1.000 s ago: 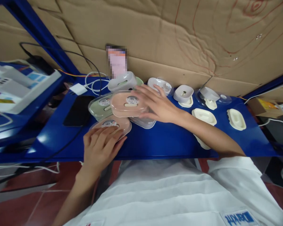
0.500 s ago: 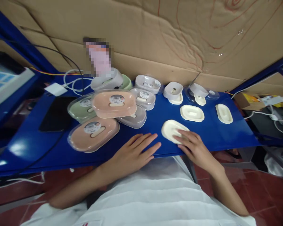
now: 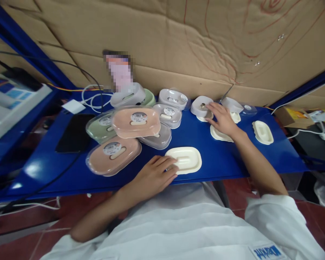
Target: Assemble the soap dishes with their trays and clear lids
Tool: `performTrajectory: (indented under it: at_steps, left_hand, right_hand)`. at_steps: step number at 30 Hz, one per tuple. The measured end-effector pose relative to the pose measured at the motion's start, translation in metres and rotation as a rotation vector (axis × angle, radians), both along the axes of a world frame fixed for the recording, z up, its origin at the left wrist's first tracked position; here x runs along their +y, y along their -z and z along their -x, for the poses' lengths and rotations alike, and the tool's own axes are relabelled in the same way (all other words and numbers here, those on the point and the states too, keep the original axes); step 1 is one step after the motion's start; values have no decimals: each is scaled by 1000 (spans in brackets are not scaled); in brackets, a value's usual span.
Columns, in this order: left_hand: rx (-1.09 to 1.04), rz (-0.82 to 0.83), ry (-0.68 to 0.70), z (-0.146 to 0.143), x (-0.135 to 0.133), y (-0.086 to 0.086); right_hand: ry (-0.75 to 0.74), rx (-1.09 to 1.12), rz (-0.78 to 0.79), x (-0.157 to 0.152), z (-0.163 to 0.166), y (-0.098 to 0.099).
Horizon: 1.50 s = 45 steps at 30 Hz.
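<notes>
A cream oval plastic piece (image 3: 189, 160), with an oblong shape in its middle, lies near the table's front edge. My left hand (image 3: 154, 175) rests at its left end, fingers extended and touching it. Further back, my right hand (image 3: 223, 121) has its fingers stretched out at the right rim of a pale grey oval box (image 3: 199, 104) with a small metal-looking item inside. Whether those fingers grip the rim I cannot tell. Another cream piece (image 3: 218, 134) is partly hidden beneath my right hand, and a third cream piece (image 3: 263, 132) lies farther right.
Peach oval boxes (image 3: 135, 122) under clear covers are piled with green and grey ones on the left. A black phone-like slab (image 3: 74, 133) and a white adapter (image 3: 73, 106) with cables lie beyond them. Cardboard (image 3: 162, 43) lines the back of the blue table (image 3: 141, 180).
My right hand has left the front cream piece and moved back to the grey box. The cream piece has shifted left and turned, and my left fingers now touch it.
</notes>
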<state>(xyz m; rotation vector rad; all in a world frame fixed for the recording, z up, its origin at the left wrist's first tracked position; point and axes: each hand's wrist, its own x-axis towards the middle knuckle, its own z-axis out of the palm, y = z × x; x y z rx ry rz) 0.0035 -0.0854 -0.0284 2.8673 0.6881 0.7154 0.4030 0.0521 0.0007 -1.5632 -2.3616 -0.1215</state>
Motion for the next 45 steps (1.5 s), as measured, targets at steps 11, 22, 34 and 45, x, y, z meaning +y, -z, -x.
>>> performTrajectory:
  at_steps: [11,22,34,45]
  left_hand:
    - [-78,-130,-196,0,-3,1]
    - [-96,-47,-141,-1,1,4]
    - [-60,-40,-127,0,1,1]
    - [-80,-48,-131,2,-1,3]
  right_hand:
    - [-440,49,-219,-112,114,-16]
    - [-428,9,6,-156,95,7]
    - [-146,133,61,9,60,-3]
    - [-105,371,32,35,51,-20]
